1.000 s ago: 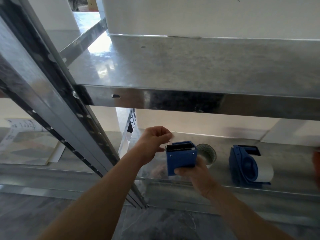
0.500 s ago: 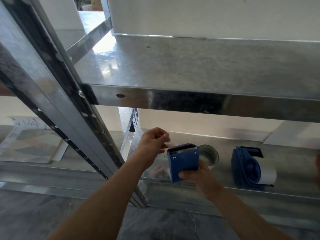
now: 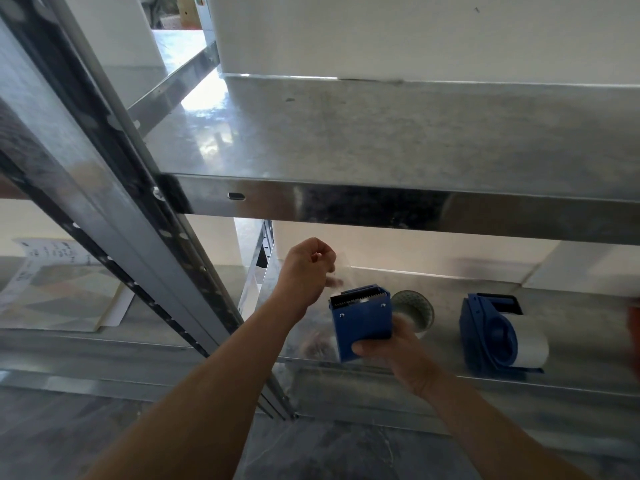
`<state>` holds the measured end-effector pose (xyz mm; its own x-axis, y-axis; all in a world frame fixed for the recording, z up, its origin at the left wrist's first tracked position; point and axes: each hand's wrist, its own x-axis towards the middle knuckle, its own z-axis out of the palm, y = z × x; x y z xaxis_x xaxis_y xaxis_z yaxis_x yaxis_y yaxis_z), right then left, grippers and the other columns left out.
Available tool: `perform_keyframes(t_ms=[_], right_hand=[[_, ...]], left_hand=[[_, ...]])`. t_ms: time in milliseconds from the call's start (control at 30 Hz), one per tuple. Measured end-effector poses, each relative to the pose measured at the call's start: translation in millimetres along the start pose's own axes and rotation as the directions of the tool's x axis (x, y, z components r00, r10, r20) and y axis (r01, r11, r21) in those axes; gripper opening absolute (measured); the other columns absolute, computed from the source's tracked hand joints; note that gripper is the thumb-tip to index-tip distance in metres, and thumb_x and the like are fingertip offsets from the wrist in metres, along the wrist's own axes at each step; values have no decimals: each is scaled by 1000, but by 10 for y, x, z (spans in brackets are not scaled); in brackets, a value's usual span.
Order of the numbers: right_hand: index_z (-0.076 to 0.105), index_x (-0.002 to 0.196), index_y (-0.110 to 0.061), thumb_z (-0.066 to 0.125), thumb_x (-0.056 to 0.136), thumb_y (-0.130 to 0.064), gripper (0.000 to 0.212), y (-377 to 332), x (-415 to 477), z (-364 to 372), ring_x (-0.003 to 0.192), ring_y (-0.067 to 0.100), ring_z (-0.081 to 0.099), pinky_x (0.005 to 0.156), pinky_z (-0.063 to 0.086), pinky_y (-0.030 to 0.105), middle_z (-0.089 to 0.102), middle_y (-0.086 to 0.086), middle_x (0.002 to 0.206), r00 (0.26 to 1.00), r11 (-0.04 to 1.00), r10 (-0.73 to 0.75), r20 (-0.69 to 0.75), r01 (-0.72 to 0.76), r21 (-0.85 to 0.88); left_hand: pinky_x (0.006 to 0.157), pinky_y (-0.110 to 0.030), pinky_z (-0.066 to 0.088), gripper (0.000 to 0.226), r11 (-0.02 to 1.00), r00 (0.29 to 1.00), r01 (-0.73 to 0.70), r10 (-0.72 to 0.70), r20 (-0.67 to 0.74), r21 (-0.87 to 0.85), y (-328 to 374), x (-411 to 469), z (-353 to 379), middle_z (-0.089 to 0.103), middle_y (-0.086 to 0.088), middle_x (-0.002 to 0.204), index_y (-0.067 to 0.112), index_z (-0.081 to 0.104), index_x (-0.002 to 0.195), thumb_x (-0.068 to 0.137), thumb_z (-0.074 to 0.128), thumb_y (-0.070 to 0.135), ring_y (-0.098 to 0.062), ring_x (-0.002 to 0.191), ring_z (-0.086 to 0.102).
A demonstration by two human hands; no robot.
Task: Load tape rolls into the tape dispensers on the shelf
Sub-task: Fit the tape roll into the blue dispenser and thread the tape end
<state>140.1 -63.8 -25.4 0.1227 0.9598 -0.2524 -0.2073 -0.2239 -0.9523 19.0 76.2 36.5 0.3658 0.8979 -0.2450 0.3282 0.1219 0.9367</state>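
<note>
The right hand (image 3: 394,355) grips the blue plastic tape dispenser (image 3: 362,322) over the near edge of the lower metal shelf (image 3: 571,327), toothed edge uppermost. The left hand (image 3: 306,271), fingers curled, pinches what looks like a clear tape strip (image 3: 341,271) just up-left of those teeth.

Off to my left, low down, a handwritten paper sheet (image 3: 52,252) is lying flat, overlapping a patterned board (image 3: 62,299). Grey marbled floor (image 3: 329,452) is running under me. A white wall (image 3: 415,36) is filling the top. A cardboard box (image 3: 188,10) is showing far back, top left. Something reddish (image 3: 634,327) is poking in at the right edge, too blurred to identify.
</note>
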Motion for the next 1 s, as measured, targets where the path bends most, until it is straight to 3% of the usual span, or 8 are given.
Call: perform_keyframes(t_ms=[100,267,400,467,533,667,767,1000], right_hand=[[68,101,-16,81,51,-16,51,44,17,-11,90,16,72,72,57,27,76,2,93,1000,998,21,-18,-20,61],[64,110,-10,76,54,-4,57,139,9,-21,93,25,72,68,60,38,75,8,100,995,939,83,-49,-61,339],[63,112,-8,78,45,-9,69,177,12,-37,93,29,71,70,61,49,73,11,102,991,892,112,-67,-70,447],[63,111,-8,78,45,-8,68,191,20,-47,90,28,72,67,61,48,74,10,101,990,887,118,-79,-70,457],[63,110,-8,73,53,0,58,200,20,-59,87,26,73,63,61,43,74,10,100,989,894,124,-85,-74,442],[63,108,-9,67,58,2,51,214,17,-78,86,23,73,64,61,39,76,7,95,987,917,134,-90,-89,388],[65,106,-9,73,56,-2,52,199,6,-94,90,23,73,72,60,40,77,6,95,984,961,138,-109,-106,257],[68,105,-16,77,60,-13,47,39,-64,-50,91,13,72,73,56,23,77,-1,94,996,997,68,-50,-70,-41]], left_hand=[[51,-17,45,15,1000,1000,3,-4,-27,-28,-13,-6,1,62,-9,82,12,58,84,98,54,12,-30,76,74],[70,-37,51,15,979,999,52,-51,10,-195,-111,-53,-9,64,-7,83,14,57,85,100,53,17,-26,82,74],[83,-41,54,12,961,998,-2,21,65,-275,-244,-180,-16,68,-12,90,11,58,87,99,54,13,-27,87,73],[89,-43,54,10,966,996,-38,57,67,-257,-287,-219,-28,69,-18,97,5,59,92,99,54,11,-27,89,73],[90,-42,55,9,971,994,-79,93,56,-224,-293,-242,-41,68,-20,99,2,59,94,98,53,8,-26,88,73],[81,-27,56,7,976,980,-176,186,73,-130,-240,-260,-76,64,-23,98,0,59,91,96,55,2,-24,84,73],[88,-38,57,8,972,966,-227,232,117,-51,-200,-244,-94,67,-16,95,2,61,90,96,55,2,-24,81,73],[79,-51,59,17,971,961,-201,168,220,133,5,-168,-116,73,-11,84,7,55,81,96,52,1,-30,68,72]])
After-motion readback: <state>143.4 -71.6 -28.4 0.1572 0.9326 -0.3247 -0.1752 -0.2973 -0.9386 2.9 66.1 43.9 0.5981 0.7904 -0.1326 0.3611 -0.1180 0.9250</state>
